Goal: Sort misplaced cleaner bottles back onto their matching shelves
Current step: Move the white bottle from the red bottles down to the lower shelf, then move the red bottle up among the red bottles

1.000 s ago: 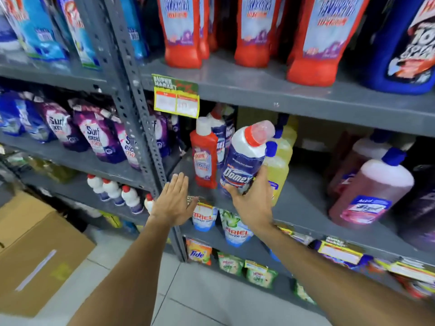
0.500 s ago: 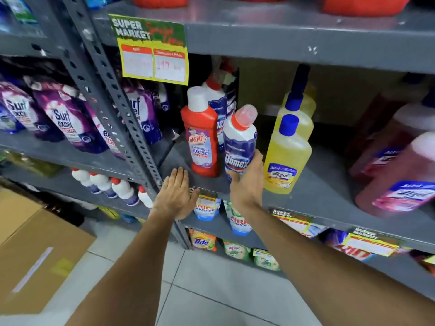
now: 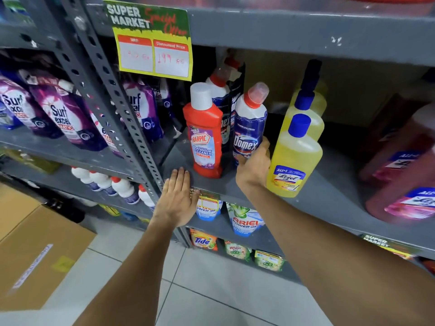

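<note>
We're in a supermarket aisle: grey steel shelves [image 3: 282,29] packed with cleaner bottles [image 3: 207,137], detergent pouches [image 3: 63,114], and a "Super Market" price tag [image 3: 153,41].

Grey slotted-steel shelving [image 3: 131,128] fills the upper frame. Pale floor tiles [image 3: 211,290] spread across the bottom centre, and a brown cardboard box [image 3: 35,250] sits lower left.

- The Domex bottle [image 3: 250,128] in my right hand [image 3: 254,169]: glossy plastic.
- Shelf [image 3: 329,189] under my left hand [image 3: 176,201]: matt grey painted metal, scuffed.
</note>
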The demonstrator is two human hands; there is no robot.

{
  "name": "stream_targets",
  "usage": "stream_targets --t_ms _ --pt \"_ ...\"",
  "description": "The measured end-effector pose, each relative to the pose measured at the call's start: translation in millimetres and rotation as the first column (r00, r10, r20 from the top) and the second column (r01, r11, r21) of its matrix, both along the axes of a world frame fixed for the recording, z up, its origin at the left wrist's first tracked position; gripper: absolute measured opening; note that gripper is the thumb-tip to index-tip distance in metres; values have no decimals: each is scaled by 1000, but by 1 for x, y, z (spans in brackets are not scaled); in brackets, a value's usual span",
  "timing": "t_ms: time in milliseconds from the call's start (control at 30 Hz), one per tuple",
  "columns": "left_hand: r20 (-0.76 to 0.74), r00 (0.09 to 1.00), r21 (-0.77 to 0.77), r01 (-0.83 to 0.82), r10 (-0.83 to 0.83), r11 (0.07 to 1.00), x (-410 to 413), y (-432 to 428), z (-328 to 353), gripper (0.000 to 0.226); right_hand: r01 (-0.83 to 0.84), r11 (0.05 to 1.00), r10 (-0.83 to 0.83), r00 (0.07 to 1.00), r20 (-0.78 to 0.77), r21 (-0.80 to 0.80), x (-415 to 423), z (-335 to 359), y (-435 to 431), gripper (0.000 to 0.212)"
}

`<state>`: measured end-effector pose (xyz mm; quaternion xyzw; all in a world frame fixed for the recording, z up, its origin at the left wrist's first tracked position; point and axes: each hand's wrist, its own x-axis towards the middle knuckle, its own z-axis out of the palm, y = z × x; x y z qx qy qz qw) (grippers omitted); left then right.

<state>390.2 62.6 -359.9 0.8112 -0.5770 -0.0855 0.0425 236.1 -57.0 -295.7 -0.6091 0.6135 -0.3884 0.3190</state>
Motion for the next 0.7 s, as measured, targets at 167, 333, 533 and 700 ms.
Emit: stream_targets --t_ms 167,333,533,700 --pt "-7 1000 2 6 -6 1000 1 0 1 69 58 995 -63 996 65 87 0 -5 10 71" --pt "46 998 -19 34 -33 999 3 3 -2 78 35 990 -61 981 184 138 10 -10 48 61" --pt "40 999 2 34 -34 999 7 -2 -3 86 -287 958 283 942 181 -8 31 11 37 70" --pt "14 1000 7 21 -21 1000 9 -3 -4 80 -430 903 429 899 84 -14 38 25 14 64"
